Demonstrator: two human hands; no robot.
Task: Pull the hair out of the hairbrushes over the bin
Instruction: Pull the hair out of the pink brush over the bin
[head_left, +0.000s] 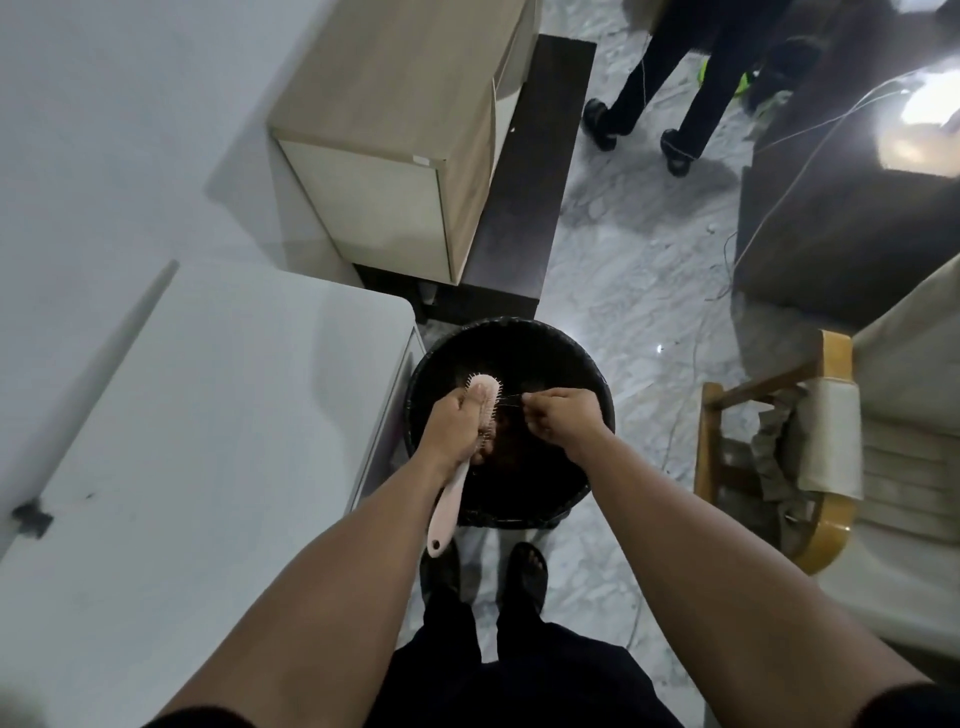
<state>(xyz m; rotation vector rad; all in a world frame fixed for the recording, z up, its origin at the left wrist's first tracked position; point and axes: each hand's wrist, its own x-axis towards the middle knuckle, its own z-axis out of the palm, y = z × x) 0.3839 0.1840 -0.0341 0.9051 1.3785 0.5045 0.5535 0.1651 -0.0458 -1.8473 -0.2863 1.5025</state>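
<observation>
A pink hairbrush (451, 493) hangs over the round black bin (571, 353), bristles turned to the right and handle pointing back toward me. My left hand (453, 423) grips the brush around its head. My right hand (561, 415) is just right of the bristles and pinches thin strands of hair (511, 397) that stretch from the brush to its fingertips. Both hands are above the bin's opening. The bin's inside is dark, with a brownish clump dimly visible below the brush.
A white table (208, 441) stands to the left, touching the bin. A beige cabinet (395, 156) on a dark base lies beyond. A wooden chair (779, 457) with cloth sits right. Another person's legs (675, 93) stand at the far top. Cables cross the marble floor.
</observation>
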